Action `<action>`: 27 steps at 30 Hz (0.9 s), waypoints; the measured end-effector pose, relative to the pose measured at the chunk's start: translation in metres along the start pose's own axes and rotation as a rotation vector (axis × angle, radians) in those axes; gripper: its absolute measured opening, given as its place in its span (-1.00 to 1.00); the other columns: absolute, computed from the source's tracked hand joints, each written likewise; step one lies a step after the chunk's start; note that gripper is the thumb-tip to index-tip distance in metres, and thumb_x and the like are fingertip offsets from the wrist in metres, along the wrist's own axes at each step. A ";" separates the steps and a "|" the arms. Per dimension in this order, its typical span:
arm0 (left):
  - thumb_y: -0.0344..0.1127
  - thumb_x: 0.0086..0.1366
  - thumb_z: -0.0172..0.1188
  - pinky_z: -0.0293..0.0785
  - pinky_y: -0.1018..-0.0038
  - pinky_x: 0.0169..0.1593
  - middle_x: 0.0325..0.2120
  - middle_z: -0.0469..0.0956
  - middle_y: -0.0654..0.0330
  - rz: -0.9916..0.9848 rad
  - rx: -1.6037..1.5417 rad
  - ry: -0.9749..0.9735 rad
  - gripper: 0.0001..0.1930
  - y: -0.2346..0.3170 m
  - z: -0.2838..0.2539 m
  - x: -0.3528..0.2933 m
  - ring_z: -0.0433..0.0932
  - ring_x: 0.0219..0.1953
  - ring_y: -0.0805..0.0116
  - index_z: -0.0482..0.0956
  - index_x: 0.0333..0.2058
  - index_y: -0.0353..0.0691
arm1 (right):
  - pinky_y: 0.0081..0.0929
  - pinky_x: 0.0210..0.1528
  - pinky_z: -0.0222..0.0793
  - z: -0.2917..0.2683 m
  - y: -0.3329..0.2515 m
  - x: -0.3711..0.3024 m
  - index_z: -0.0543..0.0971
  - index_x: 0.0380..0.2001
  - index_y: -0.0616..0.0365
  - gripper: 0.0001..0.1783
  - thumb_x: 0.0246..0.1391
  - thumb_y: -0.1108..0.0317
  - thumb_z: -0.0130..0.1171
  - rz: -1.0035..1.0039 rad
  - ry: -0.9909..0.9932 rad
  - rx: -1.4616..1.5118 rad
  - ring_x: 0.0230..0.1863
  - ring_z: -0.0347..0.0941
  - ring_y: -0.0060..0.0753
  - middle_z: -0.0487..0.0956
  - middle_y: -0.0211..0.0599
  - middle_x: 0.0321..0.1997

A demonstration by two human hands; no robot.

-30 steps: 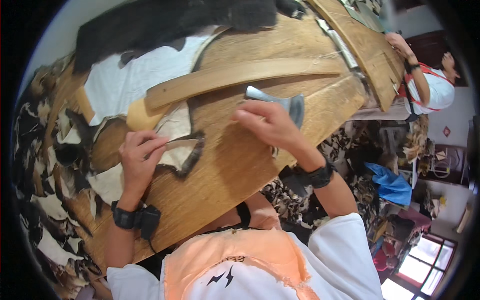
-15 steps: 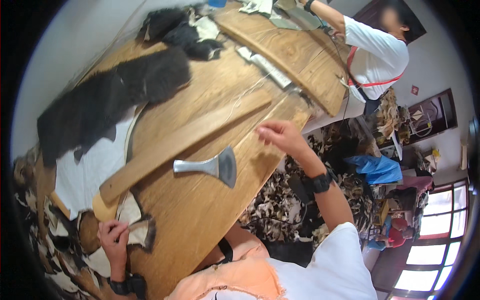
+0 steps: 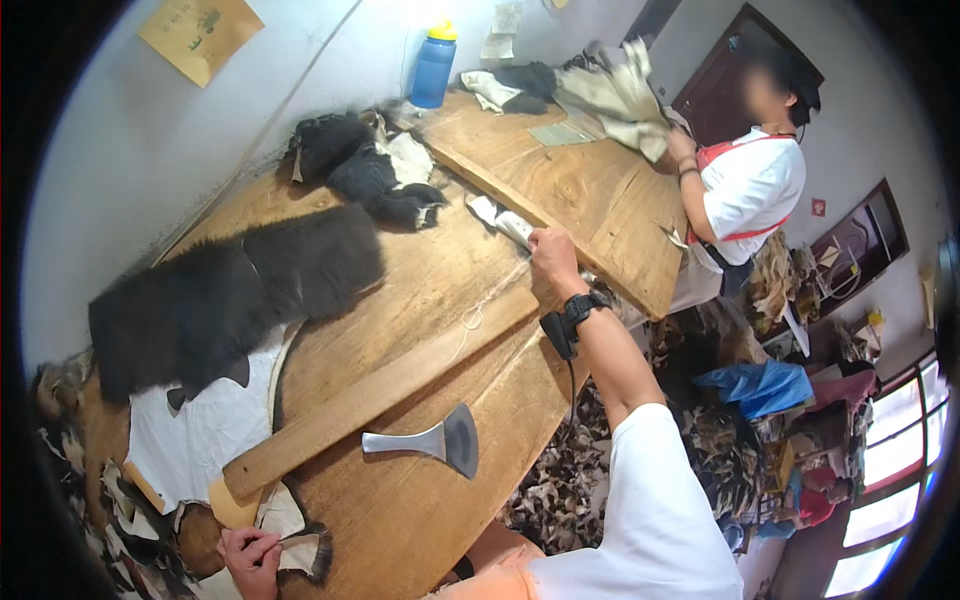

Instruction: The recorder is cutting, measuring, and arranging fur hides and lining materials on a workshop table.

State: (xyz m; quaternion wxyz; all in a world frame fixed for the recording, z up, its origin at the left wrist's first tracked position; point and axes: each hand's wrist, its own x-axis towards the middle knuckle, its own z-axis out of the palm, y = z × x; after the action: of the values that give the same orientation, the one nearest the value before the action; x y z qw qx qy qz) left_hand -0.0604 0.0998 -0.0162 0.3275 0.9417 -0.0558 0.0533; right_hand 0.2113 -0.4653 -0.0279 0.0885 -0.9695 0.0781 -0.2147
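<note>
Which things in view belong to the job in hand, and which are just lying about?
Likely in the job:
fur scrap, at the left hand
white roll, at the right hand
blade, plank and black pelt, on the table

Apparently just about:
blue bottle
blue sheet
yellow note

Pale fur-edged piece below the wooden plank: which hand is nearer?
Left. The left hand is at the left edge of the fur-edged piece; the right hand is past the far end of the plank.
</note>
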 end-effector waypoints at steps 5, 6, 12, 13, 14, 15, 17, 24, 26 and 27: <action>-0.48 -0.21 0.23 0.16 0.43 -0.13 -0.48 0.43 0.27 0.011 -0.017 -0.020 -0.83 -0.001 0.002 0.002 0.34 -0.32 0.30 0.61 -0.52 -0.16 | -0.23 -0.25 0.37 -0.014 -0.013 0.001 0.54 -0.57 0.19 -0.87 -0.23 0.51 0.00 0.155 -0.103 -0.220 -0.29 0.46 0.00 0.52 0.00 -0.46; -0.48 -0.21 0.23 0.16 0.42 -0.13 -0.48 0.43 0.27 0.006 -0.019 -0.001 -0.84 0.003 0.002 0.002 0.34 -0.32 0.30 0.61 -0.52 -0.17 | -0.23 -0.25 0.37 -0.023 -0.022 -0.003 0.54 -0.57 0.19 -0.87 -0.23 0.51 0.00 0.153 -0.104 -0.221 -0.29 0.46 0.00 0.52 0.00 -0.46; -0.43 -0.22 0.26 0.12 0.40 -0.13 -0.50 0.45 0.32 0.011 -0.024 0.065 -0.84 0.005 0.001 0.001 0.34 -0.35 0.33 0.63 -0.54 -0.09 | -0.22 -0.34 0.37 -0.076 -0.097 -0.070 0.52 -0.49 0.16 -0.84 -0.18 0.56 -0.04 -0.248 -0.040 -0.078 -0.39 0.45 -0.04 0.51 -0.07 -0.45; -0.43 -0.21 0.26 0.11 0.41 -0.14 -0.50 0.45 0.33 0.014 -0.031 0.065 -0.85 0.005 0.000 0.000 0.34 -0.34 0.33 0.63 -0.54 -0.08 | -0.24 -0.35 0.37 -0.085 -0.123 -0.089 0.51 -0.50 0.17 -0.84 -0.18 0.57 -0.05 -0.376 -0.052 -0.010 -0.39 0.45 -0.07 0.50 -0.08 -0.45; -0.42 -0.20 0.27 0.11 0.41 -0.14 -0.50 0.45 0.33 0.021 -0.039 0.065 -0.86 0.005 0.000 0.002 0.34 -0.34 0.34 0.63 -0.54 -0.08 | -0.28 -0.35 0.37 -0.087 -0.146 -0.109 0.52 -0.50 0.16 -0.87 -0.15 0.53 -0.01 -0.389 -0.127 0.087 -0.39 0.44 -0.09 0.50 -0.11 -0.48; -0.38 -0.16 0.27 0.10 0.42 -0.14 -0.49 0.46 0.35 0.029 -0.034 0.051 -0.88 0.005 0.000 0.003 0.35 -0.33 0.36 0.63 -0.54 -0.06 | -0.32 -0.35 0.36 -0.088 -0.171 -0.130 0.54 -0.49 0.15 -0.90 -0.12 0.49 0.03 -0.403 -0.208 0.184 -0.39 0.43 -0.10 0.49 -0.14 -0.50; -0.36 -0.15 0.28 0.10 0.42 -0.14 -0.48 0.46 0.35 0.000 -0.027 0.054 -0.89 0.007 -0.003 0.000 0.35 -0.32 0.37 0.63 -0.53 -0.05 | -0.34 -0.36 0.35 -0.096 -0.233 -0.173 0.53 -0.52 0.13 -0.93 -0.14 0.50 0.08 -0.537 -0.358 0.505 -0.37 0.43 -0.15 0.45 -0.19 -0.47; -0.33 -0.10 0.25 0.22 0.39 -0.21 -0.43 0.50 0.36 0.114 0.007 0.069 -0.90 -0.003 0.004 0.007 0.42 -0.29 0.36 0.64 -0.51 -0.04 | -0.31 -0.31 0.27 -0.062 -0.345 -0.242 0.52 -0.54 0.07 -0.94 -0.17 0.45 0.07 -0.768 -0.527 0.858 -0.35 0.33 -0.13 0.36 -0.22 -0.48; -0.31 -0.10 0.26 0.20 0.42 -0.20 -0.43 0.50 0.42 0.073 -0.015 0.036 -0.91 -0.003 0.005 0.008 0.41 -0.29 0.42 0.64 -0.52 -0.03 | -0.32 -0.36 0.29 -0.049 -0.351 -0.243 0.53 -0.55 0.07 -0.91 -0.20 0.49 0.08 -0.735 -0.597 0.872 -0.41 0.35 -0.14 0.38 -0.23 -0.52; -0.30 -0.10 0.26 0.18 0.44 -0.19 -0.43 0.50 0.44 0.061 -0.030 0.037 -0.91 -0.001 0.002 0.008 0.41 -0.29 0.44 0.64 -0.52 -0.03 | -0.33 -0.38 0.29 -0.047 -0.353 -0.243 0.53 -0.56 0.08 -0.92 -0.21 0.50 0.09 -0.725 -0.594 0.886 -0.43 0.35 -0.15 0.38 -0.23 -0.53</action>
State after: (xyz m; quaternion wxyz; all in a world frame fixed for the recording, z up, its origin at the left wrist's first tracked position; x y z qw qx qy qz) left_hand -0.0522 0.0986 -0.0175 0.3409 0.9333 -0.0794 0.0797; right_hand 0.0133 -0.0825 -0.0116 0.4201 -0.8240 -0.3785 0.0347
